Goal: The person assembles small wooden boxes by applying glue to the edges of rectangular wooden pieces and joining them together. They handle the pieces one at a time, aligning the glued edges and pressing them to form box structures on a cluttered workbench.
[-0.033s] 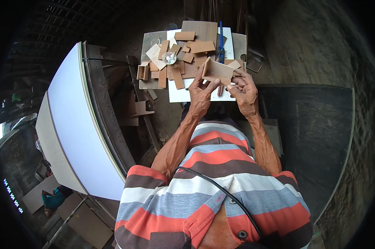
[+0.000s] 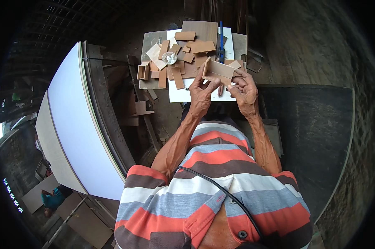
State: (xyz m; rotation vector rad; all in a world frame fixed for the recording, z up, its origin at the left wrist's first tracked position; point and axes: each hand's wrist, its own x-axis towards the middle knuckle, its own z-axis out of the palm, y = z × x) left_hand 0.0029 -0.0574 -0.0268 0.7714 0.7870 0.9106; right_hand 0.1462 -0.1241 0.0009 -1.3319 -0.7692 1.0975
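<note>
Between my two hands is a small open wooden box piece (image 2: 219,71), made of thin brown boards joined at right angles. My left hand (image 2: 201,96) grips its left end, thumb along the near side. At the right end, the fingers and thumb of my right hand (image 2: 245,92) pinch it. The piece is held tilted above the near part of the worktable, over a white board (image 2: 180,96). Just beyond lie several loose brown wooden pieces (image 2: 202,46). A clear plastic bag or dish with pale contents (image 2: 169,58) sits among them.
A similar small assembled wooden piece (image 2: 142,71) stands at the table's left. A blue bar-like tool (image 2: 221,43) lies toward the back. Large white panels (image 2: 81,116) lean on my left; a dark board (image 2: 305,137) is on my right. Another person (image 2: 50,200) is at the far lower left.
</note>
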